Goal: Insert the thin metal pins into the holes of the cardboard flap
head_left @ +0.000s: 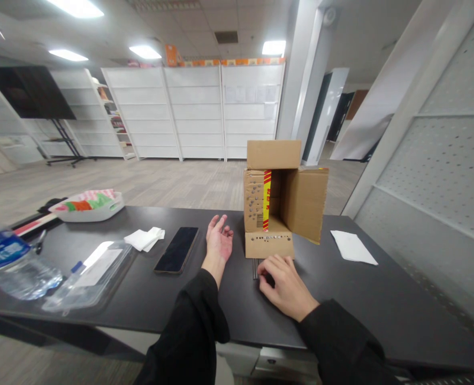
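A cardboard box (297,200) stands open toward me on the dark table, its flaps spread. Small grey round spots cover its left flap (254,206), beside a yellow and red tape strip (266,200). The lower flap (269,246) has a row of similar small spots. My left hand (220,240) is left of the box, palm up, fingers loosely bent and apart, holding nothing. My right hand (283,280) is low in front of the box, fingers curled toward the thumb; what they hold, if anything, is hidden. Thin dark rods (255,269) lie just left of it.
A black phone (176,250), white paper pieces (144,238) and a clear plastic case (92,275) lie to the left. Farther left are a water bottle (16,262) and a white tray (92,214) of colourful packets. A folded white paper (353,247) lies right, near a perforated panel (441,160).
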Available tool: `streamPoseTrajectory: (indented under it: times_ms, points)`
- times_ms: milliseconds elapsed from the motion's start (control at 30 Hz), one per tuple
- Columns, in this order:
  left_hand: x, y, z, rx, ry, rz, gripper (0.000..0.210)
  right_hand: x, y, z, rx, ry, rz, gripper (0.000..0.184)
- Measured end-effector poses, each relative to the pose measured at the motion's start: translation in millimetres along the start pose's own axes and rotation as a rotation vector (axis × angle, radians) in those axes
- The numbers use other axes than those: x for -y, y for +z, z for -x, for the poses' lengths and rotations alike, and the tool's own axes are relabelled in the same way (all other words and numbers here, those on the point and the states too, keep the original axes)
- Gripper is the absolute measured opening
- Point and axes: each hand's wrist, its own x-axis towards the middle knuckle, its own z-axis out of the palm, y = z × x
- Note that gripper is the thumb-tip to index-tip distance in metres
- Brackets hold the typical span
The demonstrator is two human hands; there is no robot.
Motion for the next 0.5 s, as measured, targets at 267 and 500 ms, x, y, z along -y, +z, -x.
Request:
streamPoseTrajectory:
  times_ms: [267, 500]
  points:
    - [-0.1, -0.7, -0.5, 0.007, -0.001, 0.003, 0.041, 1.9, -1.1, -0.4, 0.025, -0.002, -0.005, 0.012]
    - [-0.5, 1.1, 0.2, -0.001, 0.0, 0.001, 0.041, -0.3, 2.1, 1.6, 0.032, -0.004, 0.0, 0.013]
